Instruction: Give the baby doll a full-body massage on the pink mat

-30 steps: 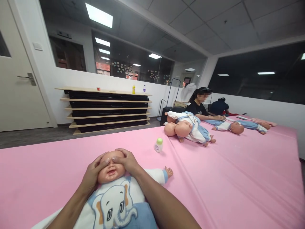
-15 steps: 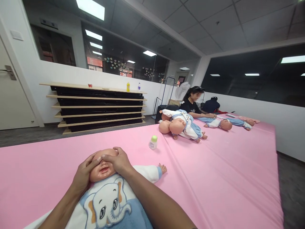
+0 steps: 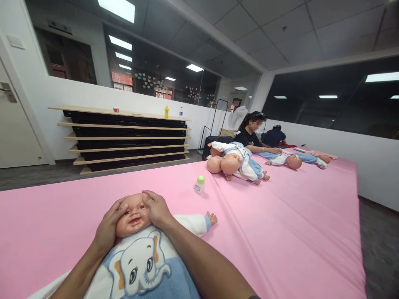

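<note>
A baby doll [image 3: 134, 219] lies on its back in front of me, in a white and blue outfit with an elephant on the chest. My left hand [image 3: 108, 223] cups one side of its head, with the thumb by the eye. Around the other side curves my right hand [image 3: 157, 210], its thumb near the temple. Between my hands the doll's eyes, nose and mouth show. One doll arm in a white sleeve stretches out to the right, past my right forearm. A small white bottle with a green cap [image 3: 200, 185] stands upright beyond that arm.
A pink cloth covers the long table [image 3: 280, 232]. Several dolls [image 3: 232, 162] lie piled farther back, and more [image 3: 293, 162] lie to the right. A person in black [image 3: 247, 139] sits behind them; another person [image 3: 274, 136] is beyond. Stacked boards [image 3: 131, 135] stand by the wall.
Both thumbs have moved outward from the middle of the doll's forehead toward its sides, uncovering its eyes. The hands still hold the head, and the camera view has shifted slightly.
</note>
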Demonstrator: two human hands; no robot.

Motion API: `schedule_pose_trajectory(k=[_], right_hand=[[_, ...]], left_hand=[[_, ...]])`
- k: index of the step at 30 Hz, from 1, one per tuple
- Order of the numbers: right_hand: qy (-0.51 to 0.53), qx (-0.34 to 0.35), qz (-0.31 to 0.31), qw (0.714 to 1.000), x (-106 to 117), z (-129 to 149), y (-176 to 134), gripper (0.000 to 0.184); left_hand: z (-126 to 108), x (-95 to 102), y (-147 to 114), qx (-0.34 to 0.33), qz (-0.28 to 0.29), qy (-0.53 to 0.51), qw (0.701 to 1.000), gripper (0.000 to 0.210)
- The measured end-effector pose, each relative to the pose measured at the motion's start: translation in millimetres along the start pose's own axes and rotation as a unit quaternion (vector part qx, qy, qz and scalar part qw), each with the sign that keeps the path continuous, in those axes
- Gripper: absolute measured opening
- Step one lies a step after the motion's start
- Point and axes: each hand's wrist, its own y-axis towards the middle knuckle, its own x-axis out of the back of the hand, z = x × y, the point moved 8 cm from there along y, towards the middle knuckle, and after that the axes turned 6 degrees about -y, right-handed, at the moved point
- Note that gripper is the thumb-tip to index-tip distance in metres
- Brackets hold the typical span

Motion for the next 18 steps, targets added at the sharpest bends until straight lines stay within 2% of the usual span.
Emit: schedule_pose_trajectory(k=[4, 8, 10, 18], right_hand=[[-0.020, -0.001, -0.010, 1.000, 4, 2, -3, 0.041], [-0.027, -0.028, 0.025, 0.999, 3, 5, -10, 0.064], [-0.016, -0.037, 0.031, 0.999, 3, 7, -12, 0.070], [0.055, -0.023, 0.034, 0.998, -5, -5, -1, 0.052]], left_hand=[[0, -2.1, -1, -0.001, 0.010, -0.005, 1.000, 0.056], [1, 0.2, -1, 0.022, -0.003, 0.008, 1.000, 0.074], [2, -0.8, -1, 0.034, 0.002, -0.007, 0.999, 0.073], [5, -1.6, 0, 0.046, 0.003, -0.061, 0.997, 0.065]])
